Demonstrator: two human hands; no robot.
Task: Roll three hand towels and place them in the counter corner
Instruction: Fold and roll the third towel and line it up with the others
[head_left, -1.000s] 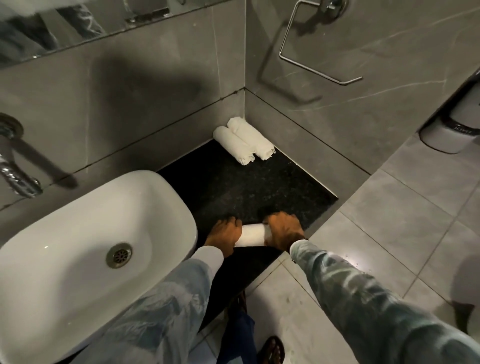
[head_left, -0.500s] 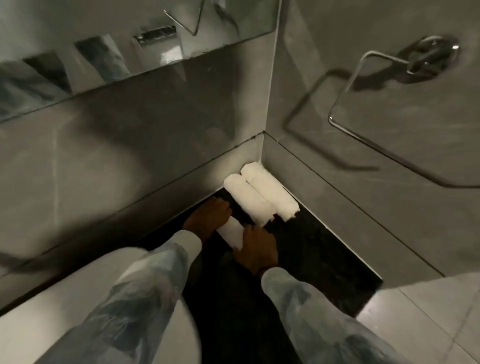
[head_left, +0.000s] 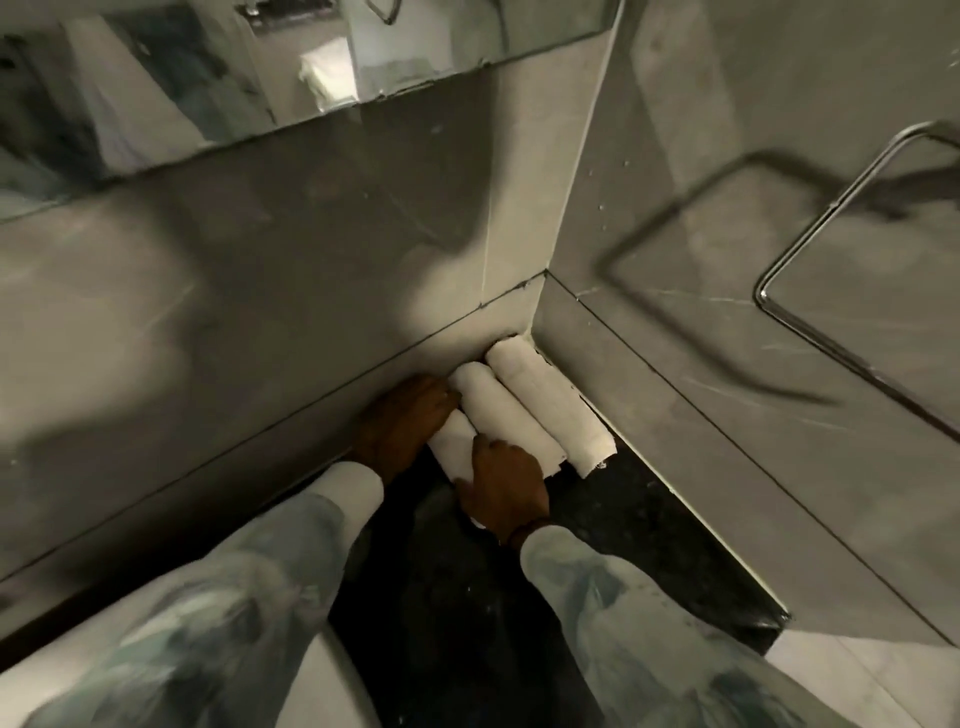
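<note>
Two white rolled hand towels lie side by side in the corner of the black counter (head_left: 649, 545): one (head_left: 550, 410) against the right wall, the other (head_left: 504, 415) touching its left side. A third rolled towel (head_left: 453, 444) lies pressed against the middle one, along the back wall. My left hand (head_left: 402, 423) rests over its far end and my right hand (head_left: 501, 486) covers its near end. Both hands hold this towel, and most of it is hidden under them.
Grey tiled walls meet at the corner. A chrome towel ring (head_left: 831, 291) hangs on the right wall. A mirror (head_left: 208, 78) runs along the top of the back wall. The white sink rim (head_left: 322, 691) shows at the bottom left.
Both hands carried the third rolled towel from the counter's front edge into the corner. It now lies against the other two rolls. The camera has moved closer to the corner.
</note>
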